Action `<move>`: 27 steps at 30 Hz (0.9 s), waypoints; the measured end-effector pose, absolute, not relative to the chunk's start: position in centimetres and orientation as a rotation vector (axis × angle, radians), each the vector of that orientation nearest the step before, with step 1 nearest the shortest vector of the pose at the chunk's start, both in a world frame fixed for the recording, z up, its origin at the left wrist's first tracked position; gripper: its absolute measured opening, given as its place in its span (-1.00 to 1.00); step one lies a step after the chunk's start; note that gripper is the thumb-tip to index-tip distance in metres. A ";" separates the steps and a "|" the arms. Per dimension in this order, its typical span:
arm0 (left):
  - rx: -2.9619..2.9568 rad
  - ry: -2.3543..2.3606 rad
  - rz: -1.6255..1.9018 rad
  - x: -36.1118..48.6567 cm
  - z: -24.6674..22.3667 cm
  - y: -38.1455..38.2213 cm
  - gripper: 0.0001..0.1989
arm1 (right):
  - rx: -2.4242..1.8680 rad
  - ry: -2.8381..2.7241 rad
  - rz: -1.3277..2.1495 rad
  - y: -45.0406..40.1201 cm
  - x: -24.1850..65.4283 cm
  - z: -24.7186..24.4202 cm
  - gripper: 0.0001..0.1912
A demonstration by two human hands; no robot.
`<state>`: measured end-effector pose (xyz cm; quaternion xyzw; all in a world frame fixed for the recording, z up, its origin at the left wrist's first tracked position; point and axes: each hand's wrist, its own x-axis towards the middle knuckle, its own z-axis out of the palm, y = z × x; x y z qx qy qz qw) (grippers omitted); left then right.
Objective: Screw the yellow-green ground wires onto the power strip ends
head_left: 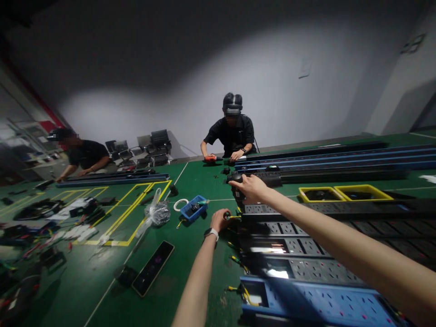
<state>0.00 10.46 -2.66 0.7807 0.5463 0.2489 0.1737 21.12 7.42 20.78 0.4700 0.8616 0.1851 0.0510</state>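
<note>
My left hand (220, 221) is closed around a small round black part (227, 216) at the left end of the power strips. A yellow wire (235, 217) runs from beside this part to a strip. Farther forward, my right hand (252, 188) grips a bulky black object (235, 179), perhaps a power tool; its kind is unclear. Beneath my right arm lie several long black power strips (308, 246) side by side. Nearest me is a blue power strip (323, 302), with yellow-green wires (250, 295) at its open left end.
A blue bin (187, 214), a bagged coil (159, 214) and a phone (153, 268) lie left of my hands. Two yellow trays (363, 187) stand at right. Across the green table (211, 188), a co-worker (235, 131) holds a red-black power driver (211, 159). Another person (85, 154) works far left.
</note>
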 end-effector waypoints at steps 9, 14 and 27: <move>2.257 1.542 0.671 -0.1 -3.2 10.7 -0.80 | 1.376 2.653 0.449 8.1 20.2 21.8 -0.29; 2.219 1.522 0.677 0.2 -2.8 10.2 -0.83 | 1.563 2.594 0.359 8.3 21.7 21.7 -0.29; 2.255 1.517 0.635 0.3 -1.9 9.3 -0.87 | 1.599 2.497 0.575 8.2 21.2 19.7 -0.26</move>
